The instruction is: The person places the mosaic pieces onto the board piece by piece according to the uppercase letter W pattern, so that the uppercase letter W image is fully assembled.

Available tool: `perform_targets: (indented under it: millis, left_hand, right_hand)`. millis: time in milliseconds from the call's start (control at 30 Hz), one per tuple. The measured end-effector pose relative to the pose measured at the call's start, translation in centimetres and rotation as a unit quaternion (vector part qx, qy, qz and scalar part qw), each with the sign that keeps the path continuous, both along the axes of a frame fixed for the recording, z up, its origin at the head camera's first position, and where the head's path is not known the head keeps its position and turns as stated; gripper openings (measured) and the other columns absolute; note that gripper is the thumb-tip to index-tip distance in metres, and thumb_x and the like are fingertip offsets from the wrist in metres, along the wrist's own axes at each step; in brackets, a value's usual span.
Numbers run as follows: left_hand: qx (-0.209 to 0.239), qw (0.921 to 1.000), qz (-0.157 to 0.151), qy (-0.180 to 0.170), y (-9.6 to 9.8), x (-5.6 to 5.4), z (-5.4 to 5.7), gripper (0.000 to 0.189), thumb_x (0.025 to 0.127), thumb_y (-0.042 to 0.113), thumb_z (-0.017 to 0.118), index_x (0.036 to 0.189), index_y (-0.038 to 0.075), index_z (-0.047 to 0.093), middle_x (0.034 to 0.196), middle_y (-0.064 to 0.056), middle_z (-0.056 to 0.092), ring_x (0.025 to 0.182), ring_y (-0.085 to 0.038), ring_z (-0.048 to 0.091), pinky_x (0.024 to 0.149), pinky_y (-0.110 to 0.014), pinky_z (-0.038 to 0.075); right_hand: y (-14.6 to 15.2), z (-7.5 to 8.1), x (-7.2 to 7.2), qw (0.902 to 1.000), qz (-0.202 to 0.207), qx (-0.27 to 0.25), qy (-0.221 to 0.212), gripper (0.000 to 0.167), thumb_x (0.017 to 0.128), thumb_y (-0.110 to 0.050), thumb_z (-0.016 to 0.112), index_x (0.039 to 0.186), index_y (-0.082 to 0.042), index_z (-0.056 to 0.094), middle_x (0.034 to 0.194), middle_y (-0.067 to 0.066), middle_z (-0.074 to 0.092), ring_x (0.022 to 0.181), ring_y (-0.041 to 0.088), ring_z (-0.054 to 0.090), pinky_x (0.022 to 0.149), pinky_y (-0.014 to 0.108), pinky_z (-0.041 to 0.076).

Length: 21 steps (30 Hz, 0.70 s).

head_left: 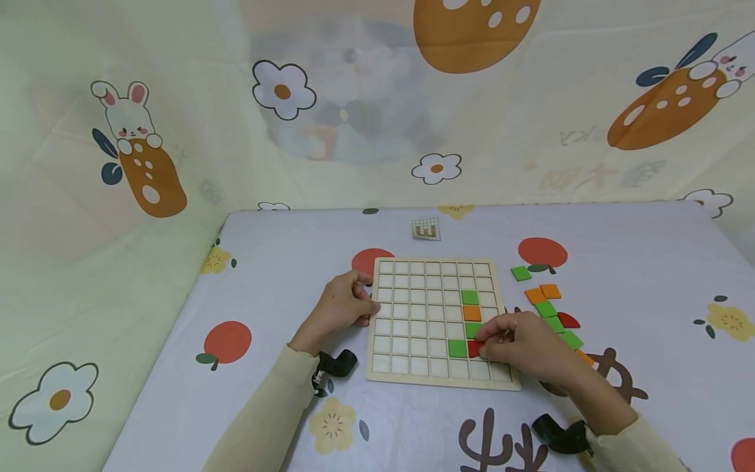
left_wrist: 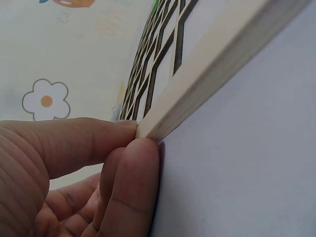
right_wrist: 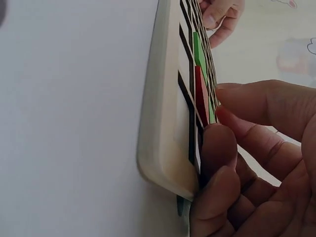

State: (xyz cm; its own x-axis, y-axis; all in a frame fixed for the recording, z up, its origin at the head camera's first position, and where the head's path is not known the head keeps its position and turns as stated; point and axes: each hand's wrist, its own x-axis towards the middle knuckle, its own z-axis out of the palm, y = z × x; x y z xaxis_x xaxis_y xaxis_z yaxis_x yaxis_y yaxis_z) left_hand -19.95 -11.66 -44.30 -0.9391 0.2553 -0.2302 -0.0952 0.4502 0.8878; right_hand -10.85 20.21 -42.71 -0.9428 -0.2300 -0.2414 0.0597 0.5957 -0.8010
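Observation:
A wooden grid board [head_left: 407, 379] lies on the cloth. My left hand [head_left: 344, 303] pinches its left edge; thumb and forefinger meet at the rim in the left wrist view. My right hand [head_left: 522, 344] is over the board's lower right part, fingers bent. Its fingertips hold a red square tile [right_wrist: 201, 94], which lies in or just above a cell. A green tile [head_left: 457, 349] sits in the cell left of the red one. Above the red tile, another green tile [head_left: 472, 330] is partly covered by the fingers. Higher up are an orange tile [head_left: 471, 313] and a green tile [head_left: 469, 297].
Loose orange tiles [head_left: 550, 291], green tiles [head_left: 546, 309] and others lie right of the board, some beside the right hand. A small grid card [head_left: 426, 229] is behind the board. Printed cloth [head_left: 277, 275] covers the table. Black wrist devices [head_left: 339, 362] are on both arms.

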Motion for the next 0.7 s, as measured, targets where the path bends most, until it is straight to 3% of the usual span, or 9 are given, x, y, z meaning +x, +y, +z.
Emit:
perform_targets:
  millis: [267,367,533,700]
  left_hand:
    - [-0.010,1.0000,0.002,-0.001,0.1,-0.1,-0.2,0.047,0.089,0.002,0.079,0.132,0.001,0.059,0.087,-0.009,0.061,0.059,-0.015,0.062,0.056,-0.023,0.056]
    - [-0.012,0.9999,0.001,-0.001,0.1,-0.1,-0.3,0.047,0.089,0.003,0.079,0.131,0.001,0.059,0.087,-0.009,0.061,0.059,-0.015,0.062,0.056,-0.023,0.056]
    - [-0.011,0.9999,0.004,-0.002,0.1,-0.1,-0.2,0.047,0.089,0.003,0.080,0.131,0.001,0.059,0.088,-0.010,0.061,0.059,-0.015,0.063,0.057,-0.024,0.057]
    - [-0.014,0.9999,0.007,-0.003,0.0,0.0,-0.2,0.048,0.088,0.003,0.080,0.132,0.001,0.059,0.089,-0.010,0.061,0.060,-0.016,0.063,0.057,-0.024,0.057]
  right_hand:
    - [0.4,0.1,0.7,0.9987,-0.005,0.015,0.049,0.022,0.088,-0.014,0.083,0.108,-0.008,0.077,0.087,0.002,0.066,0.075,0.020,0.056,0.061,0.024,0.048]
    - [1.0,0.2,1.2,0.9956,-0.025,0.052,0.074,0.025,0.087,-0.016,0.084,0.111,-0.009,0.077,0.093,0.001,0.069,0.076,0.017,0.057,0.060,0.024,0.049]
    - [3.3,-0.1,1.5,0.9817,-0.070,0.132,0.117,0.030,0.087,-0.015,0.083,0.114,-0.005,0.076,0.102,0.006,0.071,0.078,0.019,0.057,0.055,0.026,0.049]
    - [6.5,-0.4,1.1,0.9679,-0.104,0.181,0.141,0.030,0.088,-0.014,0.082,0.114,0.000,0.075,0.094,0.008,0.068,0.080,0.023,0.058,0.055,0.027,0.046]
